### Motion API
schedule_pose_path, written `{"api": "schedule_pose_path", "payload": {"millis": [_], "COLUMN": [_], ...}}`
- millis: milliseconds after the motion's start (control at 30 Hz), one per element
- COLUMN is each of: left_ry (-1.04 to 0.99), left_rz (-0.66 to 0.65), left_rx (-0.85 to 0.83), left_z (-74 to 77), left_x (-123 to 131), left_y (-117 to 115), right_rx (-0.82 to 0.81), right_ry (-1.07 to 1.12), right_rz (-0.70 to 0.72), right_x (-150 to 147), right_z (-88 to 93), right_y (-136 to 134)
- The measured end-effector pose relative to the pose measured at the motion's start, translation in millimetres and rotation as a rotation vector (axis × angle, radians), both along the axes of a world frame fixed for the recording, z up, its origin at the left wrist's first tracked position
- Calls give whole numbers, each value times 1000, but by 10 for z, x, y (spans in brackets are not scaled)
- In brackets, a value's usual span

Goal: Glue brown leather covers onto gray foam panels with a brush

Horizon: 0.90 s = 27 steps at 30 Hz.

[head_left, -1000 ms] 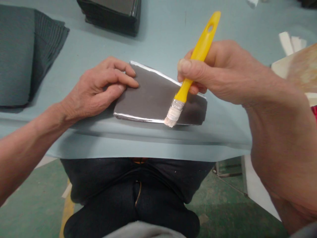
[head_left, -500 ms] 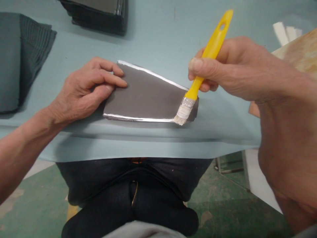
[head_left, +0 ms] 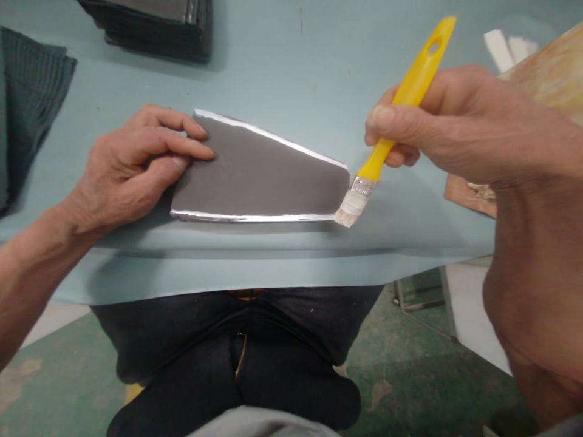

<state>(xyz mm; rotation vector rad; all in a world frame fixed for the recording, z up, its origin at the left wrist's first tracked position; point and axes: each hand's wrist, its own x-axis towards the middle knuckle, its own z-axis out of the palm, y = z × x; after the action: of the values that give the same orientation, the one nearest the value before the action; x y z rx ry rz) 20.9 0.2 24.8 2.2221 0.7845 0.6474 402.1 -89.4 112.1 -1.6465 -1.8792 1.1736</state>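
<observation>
A tapered dark grey panel (head_left: 268,170) lies flat on the table, with a glossy white strip along its upper and lower long edges. It looks like a stack of thin pieces; I cannot tell how many. My left hand (head_left: 141,158) holds the panel at its wide left end, fingertips on top and thumb close to the edge. In my right hand (head_left: 423,124) is a yellow-handled paintbrush (head_left: 380,145), pinched between thumb and fingers and tilted. Its whitish bristles touch the panel's lower right corner.
Pale blue-green sheeting covers the table (head_left: 282,73). At the back left stands a stack of dark pieces (head_left: 159,30), and fanned dark green pieces (head_left: 34,103) lie at far left. White strips (head_left: 501,51), a stained board (head_left: 546,79) and a brown scrap (head_left: 464,194) are at right.
The brush has moved right along the panel's lower edge to its corner, and the white strip there now runs further right. My left hand keeps its place on the panel; the view has shifted slightly.
</observation>
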Motion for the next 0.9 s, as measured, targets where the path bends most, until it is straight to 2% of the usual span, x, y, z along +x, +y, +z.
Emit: {"api": "schedule_pose_path", "payload": {"millis": [167, 300, 467, 633, 767, 900], "left_ry": [-15, -44, -90, -100, -108, -129], "left_rz": [-11, -41, -96, -100, -115, -136], "left_rx": [17, 23, 78, 65, 41, 45], "left_z": [-27, -89, -161, -161, -146, -151], "left_x": [-15, -36, -43, -35, -29, -26], "left_y": [6, 51, 93, 60, 39, 38], "right_rx": [39, 141, 67, 100, 92, 139], "right_ry": [-55, -112, 14, 161, 224, 213], "right_rz": [-102, -165, -30, 98, 109, 163], "right_x": [86, 7, -345, -603, -727, -873], "right_z": [66, 72, 50, -71, -156, -153], "right_y": [-95, -78, 72, 242, 341, 400]}}
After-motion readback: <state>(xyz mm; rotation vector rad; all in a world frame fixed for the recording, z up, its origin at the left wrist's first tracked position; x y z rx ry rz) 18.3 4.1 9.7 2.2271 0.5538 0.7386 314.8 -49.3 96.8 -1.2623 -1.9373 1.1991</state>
